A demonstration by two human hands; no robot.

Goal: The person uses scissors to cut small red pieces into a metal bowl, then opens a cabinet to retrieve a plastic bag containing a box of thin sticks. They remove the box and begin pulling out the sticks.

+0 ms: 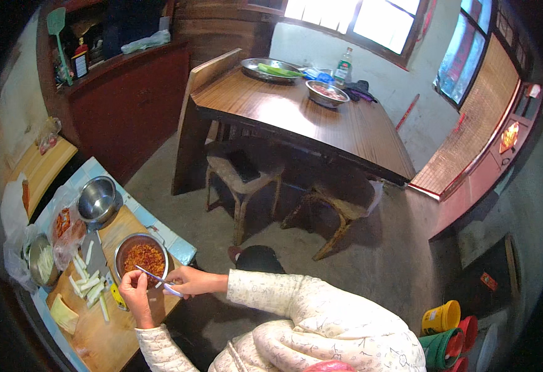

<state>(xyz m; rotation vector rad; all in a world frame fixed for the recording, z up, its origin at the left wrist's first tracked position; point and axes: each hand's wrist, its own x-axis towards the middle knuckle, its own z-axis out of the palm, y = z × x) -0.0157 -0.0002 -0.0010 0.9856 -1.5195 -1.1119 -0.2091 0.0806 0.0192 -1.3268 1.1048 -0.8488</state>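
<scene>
My right hand (pixel 188 282) is closed on the handles of a pair of scissors (pixel 154 275), whose blades reach over the near rim of a metal bowl (pixel 119 253). Chopped reddish-orange food (pixel 145 258) fills much of that bowl, which stands on a wooden cutting board (pixel 113 337). Beside the blade tips is my left hand (pixel 135 293), its thumb and fingertips pinched together; whether something small is between them cannot be told. Pale green-white vegetable sticks (pixel 87 283) lie on the board to the left, by the grey blade of a cleaver (pixel 95 255) and a yellow packaged item (pixel 118 297).
An empty metal bowl (pixel 97 200) stands at the board's far end. Plastic bags (pixel 69 232), a bowl of pale shreds (pixel 43 260) and a folded yellowish piece (pixel 64 314) are at left. Beyond are stools (pixel 241 179) and a wooden table (pixel 271 104); buckets (pixel 441 318) stand at right.
</scene>
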